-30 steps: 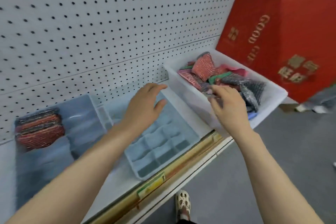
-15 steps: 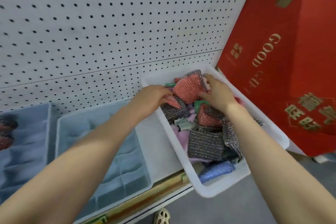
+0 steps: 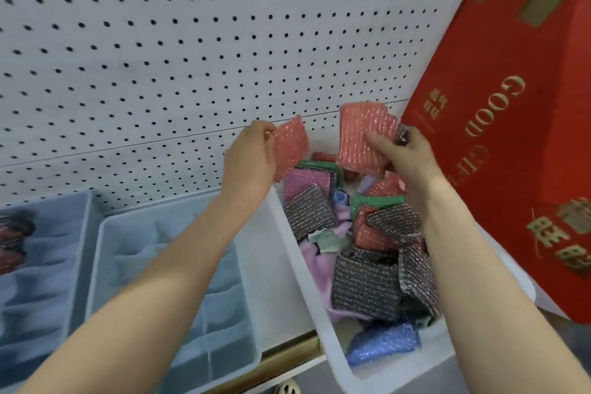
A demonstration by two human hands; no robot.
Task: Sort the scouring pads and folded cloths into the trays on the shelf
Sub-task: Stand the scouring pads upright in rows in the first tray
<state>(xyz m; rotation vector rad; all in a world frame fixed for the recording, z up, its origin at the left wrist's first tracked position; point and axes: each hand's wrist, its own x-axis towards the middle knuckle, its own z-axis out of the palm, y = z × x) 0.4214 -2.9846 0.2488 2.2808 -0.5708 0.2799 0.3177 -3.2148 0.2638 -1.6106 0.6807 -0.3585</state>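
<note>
Both hands have risen from the white bin [image 3: 307, 272]: our left hand [image 3: 249, 160] fingers pinch one red scouring pad [image 3: 291, 146], right hand [image 3: 404, 153] fingers another [image 3: 364, 137], ready for the divided trays [image 3: 166, 281] lower left.

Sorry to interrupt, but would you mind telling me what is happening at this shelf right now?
A person is sorting pads. The left hand holds one red scouring pad and the right hand holds another, both lifted above the white bin of mixed pads and cloths. The divided tray beside it appears unfilled; the farther tray already holds some red pads.
</note>
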